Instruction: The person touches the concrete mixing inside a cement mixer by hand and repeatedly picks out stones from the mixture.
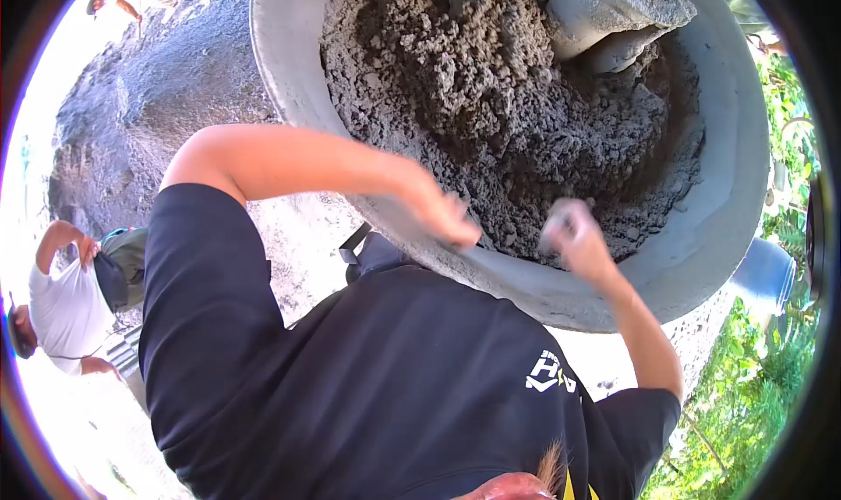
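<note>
A big round grey drum [729, 149] holds a lumpy, damp grey mixture [491, 79]. Thick mixture-coated metal blades [604, 14] stick out of it at the upper right. My left hand [445, 219] is over the drum's near rim, blurred by motion, so its fingers and anything in them are unclear. To its right, my right hand [574, 235] is above the mixture just inside the near wall. Its fingers are curled, with a pale grey blur at them that I cannot make out. The two hands are apart.
A person in a white shirt [70, 312] stands at the left, and another person [118, 0] is at the upper left. A large grey heap [175, 70] lies beyond the drum's left side. At the right are a blue container [762, 276] and green plants [745, 395].
</note>
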{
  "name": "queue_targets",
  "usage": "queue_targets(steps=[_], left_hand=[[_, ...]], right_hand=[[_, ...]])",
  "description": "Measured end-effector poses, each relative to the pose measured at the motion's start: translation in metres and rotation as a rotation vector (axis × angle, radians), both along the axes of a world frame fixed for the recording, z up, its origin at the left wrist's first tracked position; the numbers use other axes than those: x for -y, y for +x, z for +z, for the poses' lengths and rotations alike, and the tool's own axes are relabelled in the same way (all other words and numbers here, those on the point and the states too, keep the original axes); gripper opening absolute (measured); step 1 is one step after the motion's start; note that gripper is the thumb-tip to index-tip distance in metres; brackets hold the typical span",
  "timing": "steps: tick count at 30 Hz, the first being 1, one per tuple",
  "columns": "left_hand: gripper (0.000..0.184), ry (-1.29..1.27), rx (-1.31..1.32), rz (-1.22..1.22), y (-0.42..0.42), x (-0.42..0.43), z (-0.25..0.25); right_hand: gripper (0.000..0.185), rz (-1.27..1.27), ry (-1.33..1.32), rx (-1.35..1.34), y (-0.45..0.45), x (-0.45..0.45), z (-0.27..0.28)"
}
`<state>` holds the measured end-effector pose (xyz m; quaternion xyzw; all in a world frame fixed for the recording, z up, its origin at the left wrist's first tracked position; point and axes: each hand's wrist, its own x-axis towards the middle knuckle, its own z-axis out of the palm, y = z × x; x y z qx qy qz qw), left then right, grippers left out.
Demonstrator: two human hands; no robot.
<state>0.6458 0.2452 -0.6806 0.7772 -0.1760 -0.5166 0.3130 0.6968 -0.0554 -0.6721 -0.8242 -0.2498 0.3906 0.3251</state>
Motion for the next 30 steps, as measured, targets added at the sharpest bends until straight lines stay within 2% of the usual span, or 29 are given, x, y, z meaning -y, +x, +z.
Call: queue_targets(steps=[1, 2, 4, 5, 7, 8, 9, 11, 12, 13, 15, 18, 19, 20, 21, 22, 23, 25, 26, 28, 30], left_hand=[[0.058, 0.007, -0.031, -0.035, -0.002, -0.001, 0.000], [0.058, 0.013, -0.064, -0.071, -0.004, 0.000, -0.001], [0.056, 0.025, -0.136, -0.159, -0.008, 0.001, 0.017], [0.055, -0.100, -0.083, 0.072, -0.002, -0.001, 0.034], [0.050, -0.345, 0.058, 0.143, 0.008, 0.008, 0.061], [0.046, -0.363, 0.258, 0.081, 0.010, 0.022, 0.073], [0.043, -0.376, 0.459, 0.018, 0.006, 0.037, 0.084], [0.037, -0.502, 0.824, -0.019, -0.011, 0.057, 0.092], [0.037, -0.417, 0.783, -0.102, -0.012, 0.062, 0.108], [0.037, -0.428, 0.791, -0.108, -0.015, 0.070, 0.105], [0.037, -0.565, 1.106, -0.051, -0.017, 0.083, 0.100], [0.043, -0.618, 1.170, -0.003, -0.014, 0.073, 0.111], [0.045, -0.608, 1.213, 0.037, -0.011, 0.061, 0.118], [0.047, -0.524, 1.165, 0.078, -0.006, 0.045, 0.126], [0.049, -0.441, 1.115, 0.118, 0.000, 0.025, 0.129], [0.048, -0.302, 1.156, 0.200, 0.003, 0.006, 0.125], [0.047, -0.159, 1.195, 0.279, 0.006, -0.016, 0.120], [0.044, 0.018, 1.322, 0.433, 0.004, -0.063, 0.108], [0.048, 0.077, 1.265, 0.499, -0.006, -0.088, 0.113], [0.051, 0.153, 1.203, 0.567, -0.023, -0.126, 0.112], [0.055, 0.071, 1.245, 0.858, -0.031, -0.159, 0.084]], right_hand=[[0.053, 0.491, -0.014, 0.153, -0.010, 0.009, 0.005], [0.053, 0.494, -0.013, 0.162, -0.012, 0.010, 0.011], [0.054, 0.229, -0.297, -0.145, -0.018, -0.007, 0.049], [0.051, -0.041, -0.116, -0.278, -0.016, 0.002, 0.035], [0.048, -0.535, 0.078, -0.421, -0.015, -0.013, 0.052], [0.043, -0.791, 0.330, -0.621, -0.018, -0.014, 0.054], [0.038, -0.954, 0.448, -0.757, -0.025, -0.028, 0.070], [0.033, -1.017, 0.700, -1.060, -0.028, -0.032, 0.071], [0.031, -0.925, 0.852, -1.170, -0.033, -0.029, 0.070], [0.031, -0.931, 0.853, -1.156, -0.038, -0.027, 0.073], [0.029, -1.183, 0.806, -0.906, -0.050, -0.025, 0.085], [0.033, -0.926, 0.922, -0.432, -0.039, 0.035, 0.103], [0.038, -0.886, 1.349, -0.791, -0.034, 0.060, 0.130], [0.040, -1.123, 1.132, -0.100, -0.042, 0.124, 0.154], [0.039, -1.326, 0.941, 0.368, -0.040, 0.174, 0.171], [0.038, -1.469, 0.740, 0.717, -0.037, 0.225, 0.192], [0.037, -1.533, 0.521, 0.929, -0.038, 0.279, 0.207], [0.036, -1.609, -0.033, 1.189, -0.051, 0.386, 0.235], [0.036, -1.607, -0.281, 1.236, -0.055, 0.428, 0.243], [0.035, -1.590, -0.741, 1.229, -0.069, 0.501, 0.261], [0.036, -1.540, -1.059, 1.153, -0.072, 0.544, 0.271]])
